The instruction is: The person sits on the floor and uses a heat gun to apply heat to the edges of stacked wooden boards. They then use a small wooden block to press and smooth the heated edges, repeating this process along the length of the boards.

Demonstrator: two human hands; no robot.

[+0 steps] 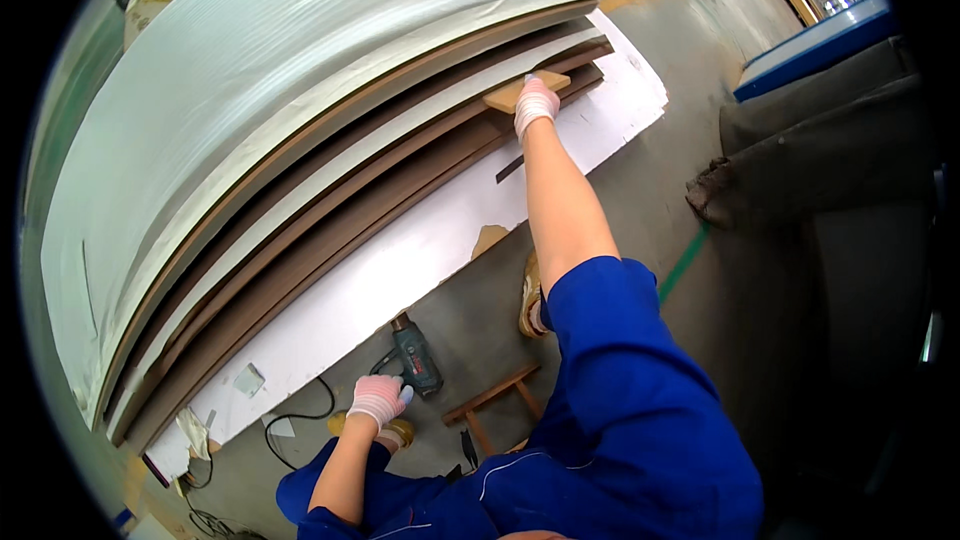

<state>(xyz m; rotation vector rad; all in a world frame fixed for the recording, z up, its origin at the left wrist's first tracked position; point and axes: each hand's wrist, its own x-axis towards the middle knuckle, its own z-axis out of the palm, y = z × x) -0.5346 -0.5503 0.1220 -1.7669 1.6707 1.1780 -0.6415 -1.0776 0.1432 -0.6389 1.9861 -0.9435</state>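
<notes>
My right hand (537, 106), in a striped pink-and-white glove, is closed on a tan, angular wooden block (505, 96). The arm is stretched forward, and the block rests at the far right end of the long brown panels (330, 210). Low in the middle, my left hand (378, 400), gloved alike, has its fingers curled, with the thumb at the side. Right beside it is a dark heat gun (417, 360), its nozzle toward the white board's near edge. Whether those fingers grip its handle cannot be made out.
The panels lie on a white board (400, 285), with large film-wrapped sheets (250, 70) behind. A dark strip (510, 170) and a small pale square (249, 379) lie on the board. A wooden stool (490, 395) stands by my legs. A black cable (270, 440) trails on the floor.
</notes>
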